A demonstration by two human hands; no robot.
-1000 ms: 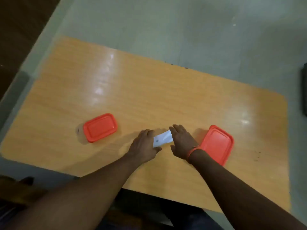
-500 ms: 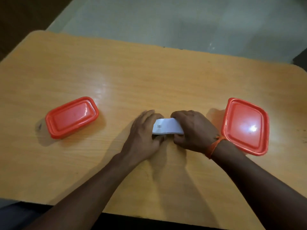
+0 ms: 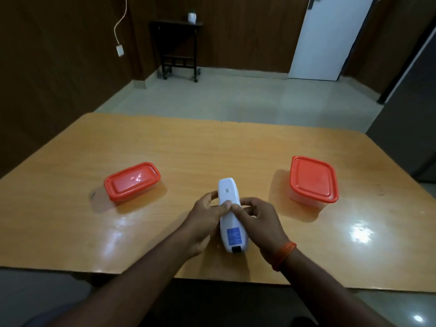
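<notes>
Both grips are on the white device (image 3: 231, 223), one on each side of its middle. The left grip (image 3: 203, 215) curls round the left flank with its thumb on top. The right grip (image 3: 259, 223) mirrors it on the right flank, and the thumb tips nearly meet on the top face. Neither grip is spread; both are pinching the device.

Key relation: the device's long axis runs straight away from me, between the grips. Its far end pokes out past the fingers and its near end sits back between the wrists. Both grips are equally near it. I can't tell whether its underside touches the bench (image 3: 165, 142) or hangs just above.

The low red-lidded tub (image 3: 132, 181) sits well out to the left of the left grip. The squarer red-lidded tub (image 3: 311, 179) sits well out to the right of the right grip. My guess is that any swing toward a tub means turning that long axis sideways first, with the same-side grip leading.

Look: white, smooth and elongated with rounded ends. There is a small code sticker (image 3: 227, 190) near the far end, a blue label (image 3: 233, 236) near my end and a dark slot (image 3: 236, 249) at the near tip. It's probably hard, slick plastic, so it could slip.
</notes>
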